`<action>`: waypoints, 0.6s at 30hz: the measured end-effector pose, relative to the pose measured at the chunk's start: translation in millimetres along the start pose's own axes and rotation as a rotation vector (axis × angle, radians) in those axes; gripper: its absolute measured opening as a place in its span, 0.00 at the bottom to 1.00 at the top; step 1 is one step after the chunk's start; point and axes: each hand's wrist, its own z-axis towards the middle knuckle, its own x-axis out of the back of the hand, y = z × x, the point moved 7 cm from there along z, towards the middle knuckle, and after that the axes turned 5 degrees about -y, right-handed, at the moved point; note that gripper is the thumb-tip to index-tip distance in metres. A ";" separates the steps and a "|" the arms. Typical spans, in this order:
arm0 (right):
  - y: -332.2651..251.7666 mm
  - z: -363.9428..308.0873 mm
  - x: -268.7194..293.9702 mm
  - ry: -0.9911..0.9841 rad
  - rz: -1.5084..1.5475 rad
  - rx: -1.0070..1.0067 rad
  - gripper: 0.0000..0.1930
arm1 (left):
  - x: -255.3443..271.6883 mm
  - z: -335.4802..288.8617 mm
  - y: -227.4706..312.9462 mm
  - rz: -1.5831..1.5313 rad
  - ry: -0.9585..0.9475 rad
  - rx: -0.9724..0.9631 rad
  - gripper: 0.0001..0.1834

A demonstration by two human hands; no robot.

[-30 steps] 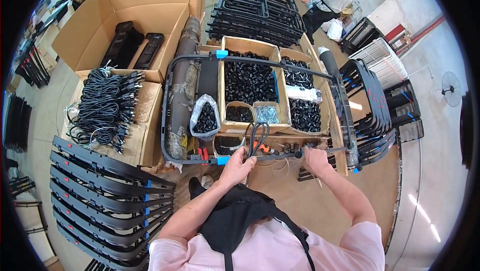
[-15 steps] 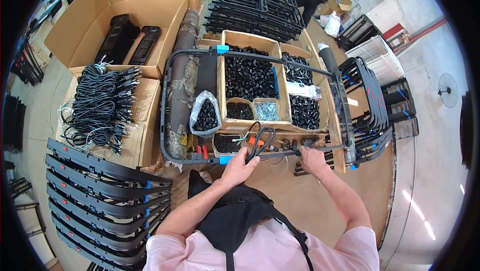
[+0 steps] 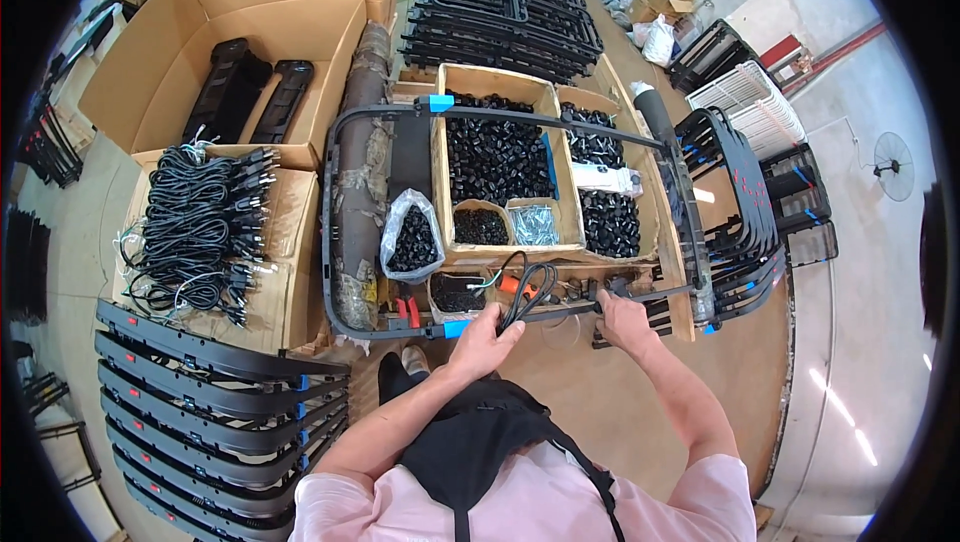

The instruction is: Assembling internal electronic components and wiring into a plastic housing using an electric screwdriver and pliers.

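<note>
Stacked racks (image 3: 500,17) fill the background beyond a partitioned box (image 3: 498,77) of small black parts, with a black frame (image 3: 327,227) lying across it. At the frame's near side, beside a blue patch (image 3: 455,329), the left hand (image 3: 482,344) pinches a looped black cable (image 3: 516,312) between its fingers. The right hand (image 3: 625,322) curls its fingers near the same bar; their grip I cannot tell.

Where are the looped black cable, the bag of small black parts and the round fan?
Looped black cable (image 3: 516,313): head view, bunched strands above the left hand (image 3: 483,344).
Plastic bag of small black parts (image 3: 418,272): head view, lower front wall.
Round fan (image 3: 893,166): head view, middle of the grille.
</note>
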 end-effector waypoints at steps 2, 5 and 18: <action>-1.2 4.1 1.2 0.154 0.083 0.076 0.17 | -0.5 -1.5 -1.4 -0.029 0.027 -0.056 0.22; 5.0 8.7 -5.8 0.110 0.230 0.017 0.18 | -1.6 -3.4 -5.6 -0.073 0.001 -0.047 0.22; -97.0 40.1 55.7 -0.461 1.908 0.129 0.29 | -21.3 -10.1 -4.0 0.006 -0.283 -0.155 0.22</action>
